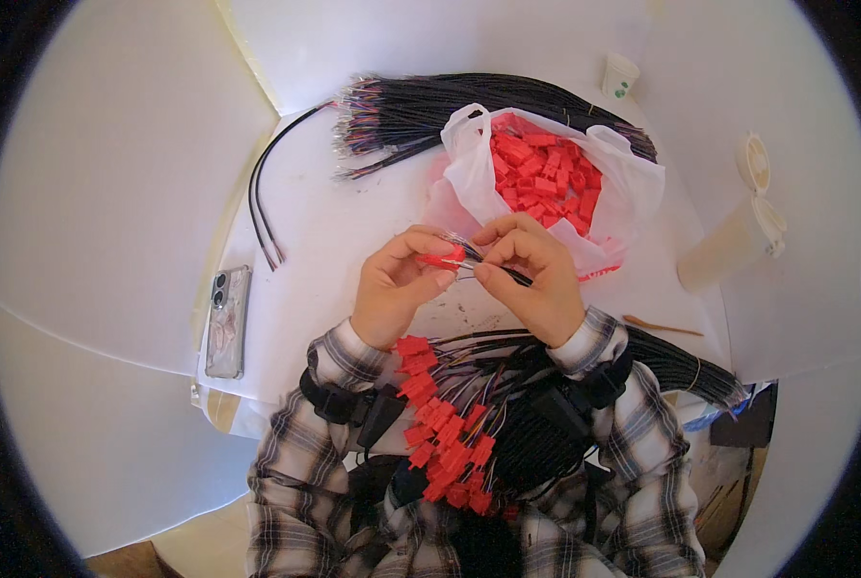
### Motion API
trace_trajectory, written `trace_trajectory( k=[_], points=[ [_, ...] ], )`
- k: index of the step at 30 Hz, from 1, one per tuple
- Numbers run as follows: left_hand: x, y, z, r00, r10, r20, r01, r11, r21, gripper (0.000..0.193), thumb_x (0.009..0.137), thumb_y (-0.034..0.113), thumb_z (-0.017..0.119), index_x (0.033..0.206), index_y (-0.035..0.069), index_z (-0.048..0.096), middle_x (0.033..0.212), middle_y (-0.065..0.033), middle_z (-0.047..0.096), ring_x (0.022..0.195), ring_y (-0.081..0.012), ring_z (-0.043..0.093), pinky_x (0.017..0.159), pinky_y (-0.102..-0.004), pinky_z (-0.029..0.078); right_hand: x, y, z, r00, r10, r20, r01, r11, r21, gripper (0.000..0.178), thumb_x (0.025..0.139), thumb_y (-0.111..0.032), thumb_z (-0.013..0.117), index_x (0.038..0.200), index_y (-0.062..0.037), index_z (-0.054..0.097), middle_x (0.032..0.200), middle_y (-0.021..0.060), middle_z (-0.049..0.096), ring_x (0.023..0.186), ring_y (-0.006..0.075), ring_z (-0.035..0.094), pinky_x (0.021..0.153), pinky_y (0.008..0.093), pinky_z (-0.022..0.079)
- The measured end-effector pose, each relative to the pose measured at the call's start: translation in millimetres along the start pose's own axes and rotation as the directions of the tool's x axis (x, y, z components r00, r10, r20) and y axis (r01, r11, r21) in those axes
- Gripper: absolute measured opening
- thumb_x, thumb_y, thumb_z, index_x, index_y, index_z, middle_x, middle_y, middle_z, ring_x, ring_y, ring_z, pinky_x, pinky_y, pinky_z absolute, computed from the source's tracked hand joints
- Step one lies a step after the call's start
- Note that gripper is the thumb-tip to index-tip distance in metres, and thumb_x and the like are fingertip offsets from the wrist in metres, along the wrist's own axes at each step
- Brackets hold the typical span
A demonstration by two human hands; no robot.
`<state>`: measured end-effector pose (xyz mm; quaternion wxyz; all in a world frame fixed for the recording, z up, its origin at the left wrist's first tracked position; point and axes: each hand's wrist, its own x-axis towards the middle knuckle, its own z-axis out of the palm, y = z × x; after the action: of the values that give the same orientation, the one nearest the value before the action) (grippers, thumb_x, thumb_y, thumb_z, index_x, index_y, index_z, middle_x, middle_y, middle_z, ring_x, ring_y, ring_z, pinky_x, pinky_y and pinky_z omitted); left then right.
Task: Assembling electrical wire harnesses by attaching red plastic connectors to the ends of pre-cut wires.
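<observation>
At the middle of the table my left hand (401,279) pinches a small red plastic connector housing (442,258) between thumb and fingers. Close on its right, my right hand (531,275) grips a black sleeved cable (517,276) near its end, where thin wires with metal tips meet the housing. Whether the tips sit inside the housing is too small to tell. Nearer me lies a bundle of black cables with red connectors (440,424) on their ends. Just beyond my hands stands a white plastic bag (464,188) full of loose red connector housings (546,178).
A large bundle of black cables (469,96) with bare wire ends lies at the back, one cable (254,193) curving off left. A phone (228,323) rests at the left edge. On the right are a paper cup (620,77), a lidded beige container (729,241) and a thin brown stick (662,326).
</observation>
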<state>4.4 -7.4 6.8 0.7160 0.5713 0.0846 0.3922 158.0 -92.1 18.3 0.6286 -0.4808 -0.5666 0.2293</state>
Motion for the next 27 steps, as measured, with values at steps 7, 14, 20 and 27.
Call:
trace_trajectory(
  k=[7,14,20,27],
  points=[
    [-0.7,-4.2,-4.1,0.998,-0.010,-0.059,0.007,0.999,-0.039,0.024,0.078,-0.004,0.058,0.101,0.000,0.053,0.100,-0.0082,0.057,0.090,-0.0135,0.055,0.081,-0.0264,0.044,-0.7,-0.7,-2.4,0.999,0.040,0.000,-0.040,0.998,0.049,0.011,0.067,0.000,0.060,0.065,-0.0008,0.049,0.090,0.0097,0.055,0.072,0.0116,0.053,0.064,0.0229,0.043],
    [0.9,-3.9,-4.5,0.996,-0.003,-0.092,0.001,1.000,-0.015,0.028,0.079,-0.001,0.059,0.106,-0.001,0.050,0.097,-0.0094,0.059,0.086,-0.0140,0.057,0.079,-0.0262,0.045,0.2,-0.7,-4.1,1.000,0.000,-0.001,0.001,1.000,0.025,0.012,0.066,0.001,0.058,0.064,-0.0006,0.047,0.091,0.0110,0.054,0.076,0.0133,0.054,0.067,0.0235,0.045],
    [0.1,-2.8,-4.9,0.994,-0.009,-0.112,0.009,1.000,0.000,0.029,0.079,0.000,0.059,0.107,-0.002,0.050,0.096,-0.0092,0.059,0.084,-0.0138,0.057,0.078,-0.0256,0.045,-0.1,-4.9,-3.0,1.000,0.007,-0.025,-0.006,1.000,0.024,0.013,0.064,0.002,0.059,0.063,-0.0004,0.046,0.091,0.0113,0.054,0.076,0.0146,0.055,0.067,0.0238,0.045],
    [-0.3,-2.8,-5.0,0.992,-0.037,-0.124,0.038,0.999,0.008,0.029,0.079,0.002,0.060,0.107,-0.002,0.051,0.094,-0.0093,0.060,0.083,-0.0128,0.057,0.077,-0.0246,0.045,0.2,-8.8,-4.1,1.000,-0.029,0.013,0.030,0.997,-0.076,0.012,0.064,0.000,0.060,0.063,-0.0001,0.048,0.090,0.0116,0.054,0.075,0.0158,0.056,0.066,0.0237,0.045]
  ],
)
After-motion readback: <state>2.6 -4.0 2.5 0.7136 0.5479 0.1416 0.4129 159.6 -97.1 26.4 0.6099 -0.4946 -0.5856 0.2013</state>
